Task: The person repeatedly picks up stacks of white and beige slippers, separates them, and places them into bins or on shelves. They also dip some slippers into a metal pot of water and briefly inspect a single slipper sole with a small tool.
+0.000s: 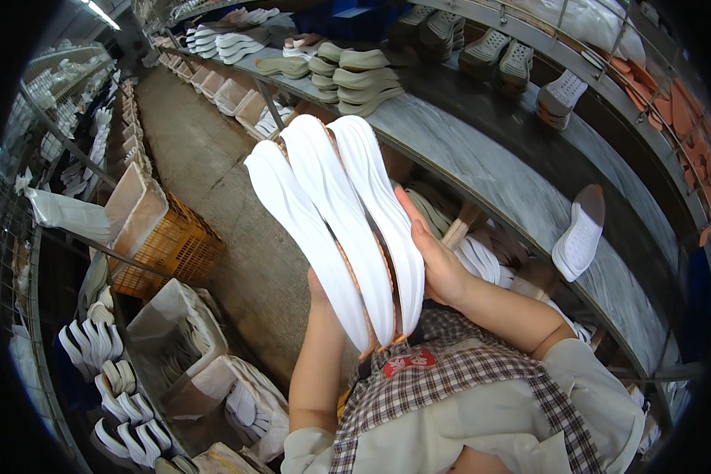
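Three white shoe soles [336, 213] with wavy ridged sidewalls and orange-brown edges are held together side by side in front of my body. My right hand [436, 265] presses on the stack's right side, its thumb and fingers along the outermost sole. At the lower left of the stack is my left hand [317, 286], supporting it from the left; its fingers are mostly hidden behind the soles. The soles stand tilted over the aisle, with their far ends toward the shelf.
To the right runs a conveyor belt [482, 99] with grey-white shoes [486, 51] and a single white sole [581, 237]. Olive soles [363, 79] are stacked on its near ledge. An orange crate [170, 245], lined bins [178, 332] and racked white soles [91, 347] stand left of the aisle.
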The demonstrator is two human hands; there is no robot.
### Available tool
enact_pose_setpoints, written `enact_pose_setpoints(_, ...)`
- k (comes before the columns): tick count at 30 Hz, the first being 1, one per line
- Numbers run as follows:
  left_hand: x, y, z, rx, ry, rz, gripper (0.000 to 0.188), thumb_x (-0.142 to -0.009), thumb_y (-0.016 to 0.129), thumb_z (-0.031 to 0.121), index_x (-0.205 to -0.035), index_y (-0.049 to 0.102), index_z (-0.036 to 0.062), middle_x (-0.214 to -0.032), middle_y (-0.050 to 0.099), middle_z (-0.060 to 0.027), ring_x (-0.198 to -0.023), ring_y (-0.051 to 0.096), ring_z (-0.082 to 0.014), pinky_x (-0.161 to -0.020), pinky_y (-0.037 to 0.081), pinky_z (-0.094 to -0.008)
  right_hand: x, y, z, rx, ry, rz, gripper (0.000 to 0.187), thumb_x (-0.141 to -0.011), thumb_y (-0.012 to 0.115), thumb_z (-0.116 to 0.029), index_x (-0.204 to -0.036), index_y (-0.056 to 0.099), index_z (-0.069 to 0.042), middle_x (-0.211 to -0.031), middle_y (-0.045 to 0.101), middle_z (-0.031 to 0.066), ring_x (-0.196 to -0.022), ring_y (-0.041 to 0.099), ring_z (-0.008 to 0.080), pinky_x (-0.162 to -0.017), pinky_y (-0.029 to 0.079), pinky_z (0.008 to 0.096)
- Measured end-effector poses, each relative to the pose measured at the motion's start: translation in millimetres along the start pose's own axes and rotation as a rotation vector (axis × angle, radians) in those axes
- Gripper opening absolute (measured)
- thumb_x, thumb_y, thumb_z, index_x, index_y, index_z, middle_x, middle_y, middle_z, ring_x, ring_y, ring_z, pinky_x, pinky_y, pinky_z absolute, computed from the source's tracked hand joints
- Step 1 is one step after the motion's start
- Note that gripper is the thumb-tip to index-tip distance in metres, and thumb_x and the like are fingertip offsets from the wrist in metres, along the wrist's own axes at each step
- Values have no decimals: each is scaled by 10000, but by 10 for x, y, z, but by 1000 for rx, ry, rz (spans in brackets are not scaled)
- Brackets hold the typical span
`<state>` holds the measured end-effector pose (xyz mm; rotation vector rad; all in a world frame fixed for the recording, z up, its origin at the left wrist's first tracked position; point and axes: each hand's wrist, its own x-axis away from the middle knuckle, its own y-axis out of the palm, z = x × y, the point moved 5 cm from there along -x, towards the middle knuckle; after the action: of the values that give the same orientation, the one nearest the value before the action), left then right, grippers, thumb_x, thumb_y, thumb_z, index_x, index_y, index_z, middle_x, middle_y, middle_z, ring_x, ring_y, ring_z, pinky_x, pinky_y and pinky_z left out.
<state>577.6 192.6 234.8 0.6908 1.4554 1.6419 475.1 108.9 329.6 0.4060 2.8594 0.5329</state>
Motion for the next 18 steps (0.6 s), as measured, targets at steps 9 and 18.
enact_pose_setpoints(9, -25, 385, 108, -223, -41, 96, 581, -942, 488, 343, -1365, 307, -12, -1334, 455, -179, -1209, 473, -313, -1024, 387, -460, -109, -27, -110, -417, 92, 79, 577, -978, 331, -416, -1405, 268, -32, -1365, 428, 124, -1216, 456, 204, -1031, 355, 362)
enact_pose_setpoints(18, 4, 554, 166, -583, 6, 359, 478, -987, 354, 199, -1408, 171, 65, -1356, 418, -166, -1195, 497, -279, -947, 474, -425, -193, -281, 173, -665, 390, 210, 471, -934, 375, -386, -1182, 562, -32, -1153, 608, 138, -1024, 595, 246, -925, 450, 394)
